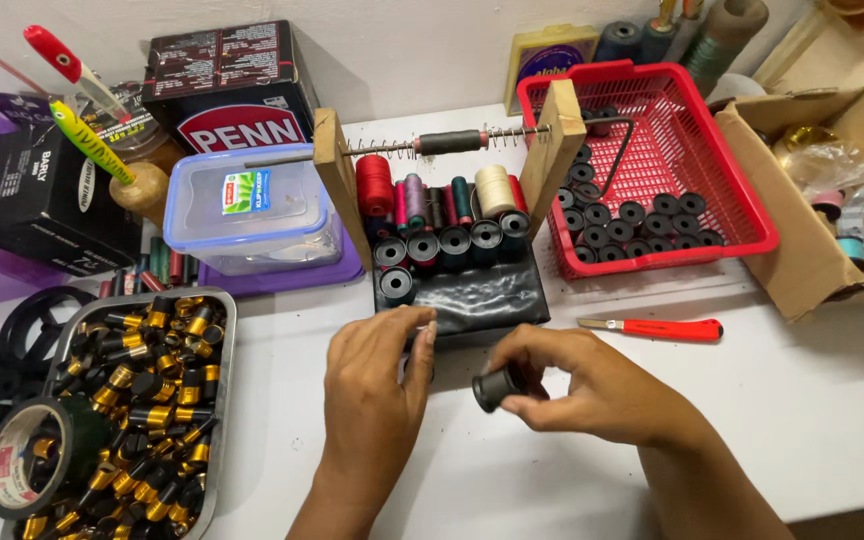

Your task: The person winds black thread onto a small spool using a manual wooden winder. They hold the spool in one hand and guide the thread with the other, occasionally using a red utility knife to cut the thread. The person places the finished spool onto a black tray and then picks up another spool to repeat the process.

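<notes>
My right hand [592,385] grips a small black spool [497,387] just above the white table [812,400]. My left hand [377,390] rests beside it with curled fingers, its fingertips touching the front edge of a black pouch [472,300]. A row of black spools [452,245] sits on that pouch. Behind them stands a wooden winding frame [337,185] with a metal rod and spring, and several coloured thread bobbins [432,195] under it.
A red basket [747,215] holds more black spools. A red-handled knife [667,328] lies right of the pouch. A metal tray [222,330] of black-and-gold parts and a tape roll [27,455] sit left. A clear lidded box [252,210], dark boxes, fishing lures and a cardboard box [802,250] ring the table.
</notes>
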